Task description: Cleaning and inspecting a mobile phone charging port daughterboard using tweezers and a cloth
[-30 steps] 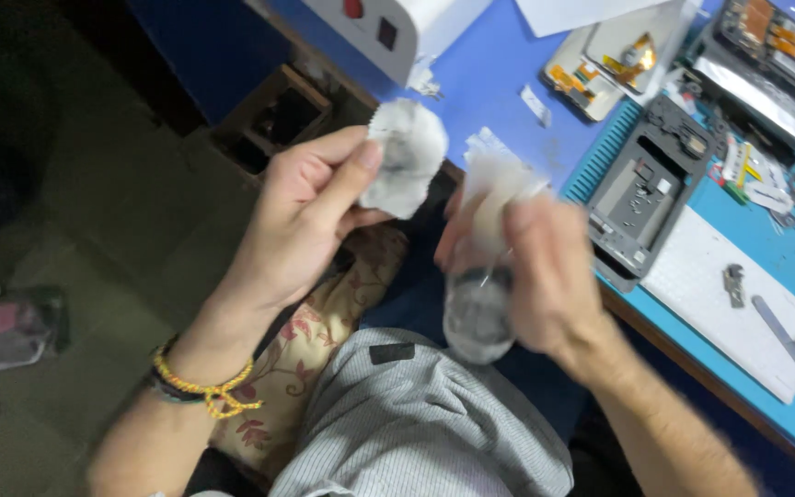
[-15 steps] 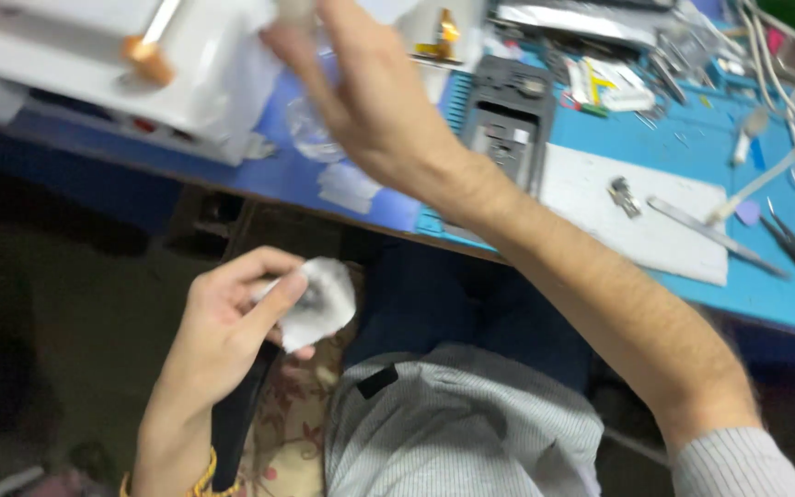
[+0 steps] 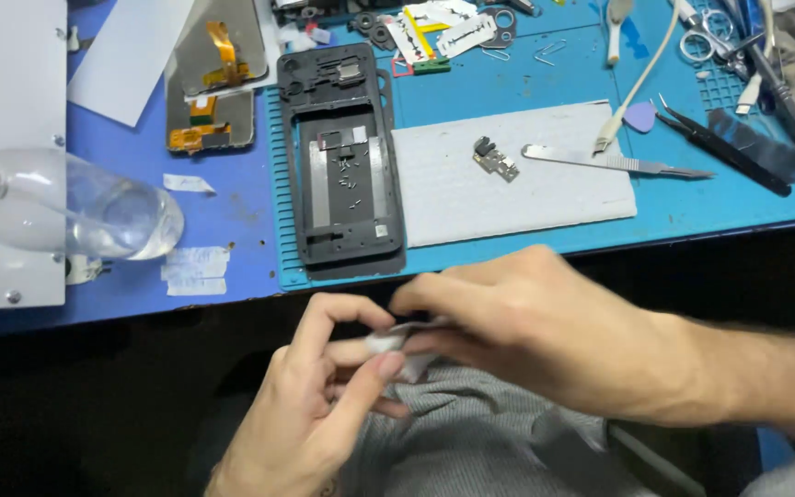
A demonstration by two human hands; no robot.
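Below the table's front edge, my left hand and my right hand meet over my lap. Both pinch a small white wad of tissue between the fingertips. Above them on the blue mat lies an opened phone frame with tiny screws inside. A clear plastic bottle lies on its side at the left, apart from both hands.
A grey pad holds a small connector part and a scalpel. Black tweezers, scissors, a white cable and a phone screen with orange flex cable lie further back. A white machine plate sits at left.
My right hand set the clear bottle down on the table at left and came back to my lap. It now grips the tissue together with my left hand.
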